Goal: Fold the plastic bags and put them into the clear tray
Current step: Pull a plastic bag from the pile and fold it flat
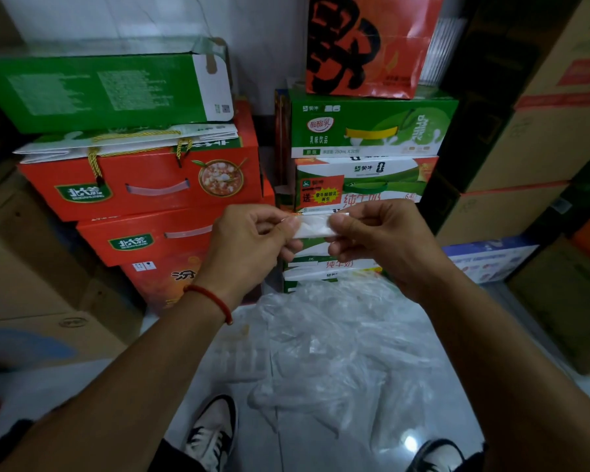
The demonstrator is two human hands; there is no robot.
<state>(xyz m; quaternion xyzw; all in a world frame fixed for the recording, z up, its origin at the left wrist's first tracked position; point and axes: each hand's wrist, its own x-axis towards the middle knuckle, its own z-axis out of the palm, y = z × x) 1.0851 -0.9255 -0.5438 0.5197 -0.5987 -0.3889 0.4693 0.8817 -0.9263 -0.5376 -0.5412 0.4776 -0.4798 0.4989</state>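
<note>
Here we see both hands raised in front of the stacked cartons, working one folded plastic bag (313, 226) between them. The bag is a narrow, flattened white strip held level, its two ends hidden inside the grips. The left hand (249, 243) pinches the strip's left end, fingers (288, 229) curled in against the thumb. The right hand (377, 238) pinches the other end the same way, thumb on top and fingers curled beneath. A red cord bracelet (212, 299) circles the left wrist.

Below the hands, a loose heap of clear plastic bags (338, 338) lies crumpled on the pale floor (65, 390), well apart from the strip held above. Just left of the heap we make out a faint transparent shape that may be the clear tray, though we cannot tell for sure.

Behind the hands stand red cartons (140, 185) on the left and green and white milk cartons (368, 131) on the right, with an orange gift bag (365, 46) on top. Two black and white shoes (215, 427) show at the bottom edge.
</note>
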